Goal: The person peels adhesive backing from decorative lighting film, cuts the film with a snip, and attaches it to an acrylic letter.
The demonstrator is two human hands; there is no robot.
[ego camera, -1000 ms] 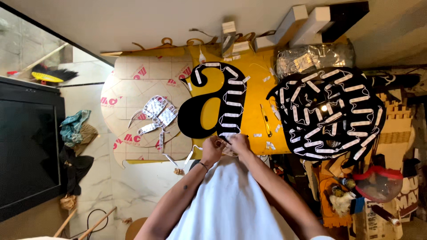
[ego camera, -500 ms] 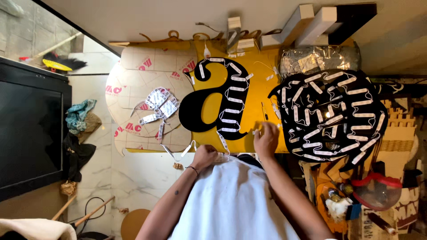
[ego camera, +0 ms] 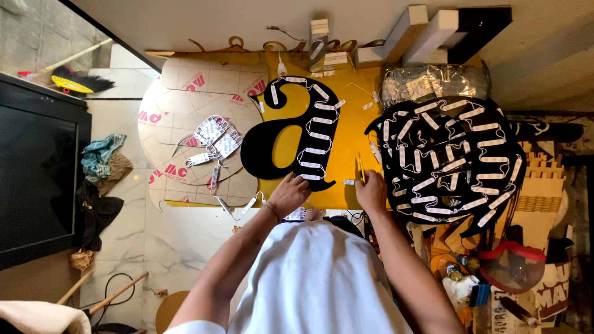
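Right grip [ego camera: 371,188] holds yellow cutter [ego camera: 361,168] upright; left hand [ego camera: 289,193] presses black letter [ego camera: 291,133].

At frame centre your black letter [ego camera: 291,139] dotted with white modules [ego camera: 318,135], on your yellow board [ego camera: 352,133], your yellow tool [ego camera: 361,167], white shirt [ego camera: 315,278] at the bottom.

The black letter-shaped sign panel [ego camera: 284,142] looks matt, its small white light modules [ego camera: 318,135] smooth plastic; the yellow board [ego camera: 356,133] beneath is glossy, the marble floor [ego camera: 148,232] polished.

A yellow board [ego camera: 352,117] on the floor carries a black letter [ego camera: 291,133] and white strips [ego camera: 210,139].
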